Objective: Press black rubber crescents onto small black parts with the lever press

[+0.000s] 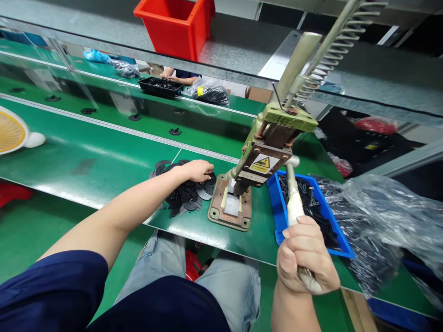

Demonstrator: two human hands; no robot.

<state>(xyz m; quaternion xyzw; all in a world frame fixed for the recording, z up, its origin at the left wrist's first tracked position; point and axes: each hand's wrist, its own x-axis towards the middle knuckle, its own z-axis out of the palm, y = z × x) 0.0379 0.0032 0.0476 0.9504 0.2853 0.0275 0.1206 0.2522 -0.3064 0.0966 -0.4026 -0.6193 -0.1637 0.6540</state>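
Black curved pieces (188,197) lie heaped on the green bench (114,168), just left of the base of a hand press (277,152); in the head view the bench top is smooth and catches the light, with a green floor (55,226) below its near edge; behind it, past a pale rail (145,134), a green strip (204,133) carries a few dark parts (175,132) set well apart.

The left hand (200,170) is at the heap's right side, fingers bent downward; whether they pinch a piece I cannot tell; the right hand (308,256) has its fingers wrapped tightly round the press's lever (295,203).

The left forearm covers part of the heap; the lever and right hand cross in front of a blue tray (278,214) of black parts, with clear plastic bags (387,212) beside it; a yellow-and-white round object (14,131) stands far left; a red bin (176,28) sits on the metal shelf (235,50); beyond, a co-worker's hands (169,77) are at a black tray (161,92).
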